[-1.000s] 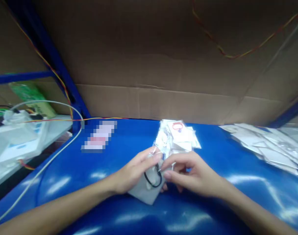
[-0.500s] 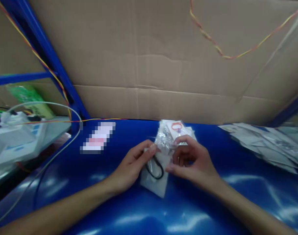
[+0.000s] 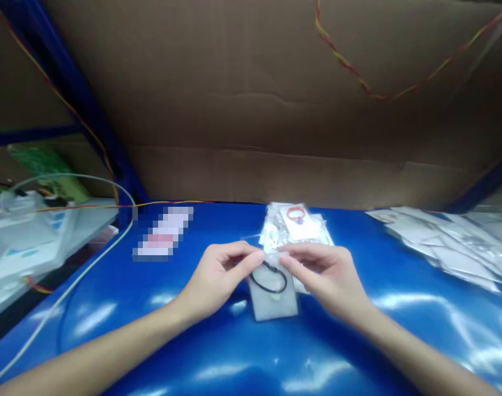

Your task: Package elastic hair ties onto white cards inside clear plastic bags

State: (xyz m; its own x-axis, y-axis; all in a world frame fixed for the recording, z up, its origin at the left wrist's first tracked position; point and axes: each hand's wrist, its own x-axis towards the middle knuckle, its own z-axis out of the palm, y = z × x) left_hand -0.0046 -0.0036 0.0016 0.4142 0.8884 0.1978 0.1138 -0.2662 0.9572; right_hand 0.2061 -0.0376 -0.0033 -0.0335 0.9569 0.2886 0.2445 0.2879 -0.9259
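A small clear plastic bag with a pale card inside hangs between my hands, above the blue surface. Against the card shows a black cord bracelet, looped and partly under my fingers. My left hand pinches the bag's upper left corner between thumb and fingers. On the upper right corner, my right hand pinches in the same way. Just behind lies a pile of clear bags; its top white card carries a red bracelet.
Many flat white packets are spread at the right. A pixelated slip lies at the left. A pale cable curves past a white device. Cardboard stands behind, with a twisted red-yellow wire hanging before it.
My right hand has closed from an open curl onto the bag's upper right corner. The bag has turned from slanted to nearly straight. The background looks darker.
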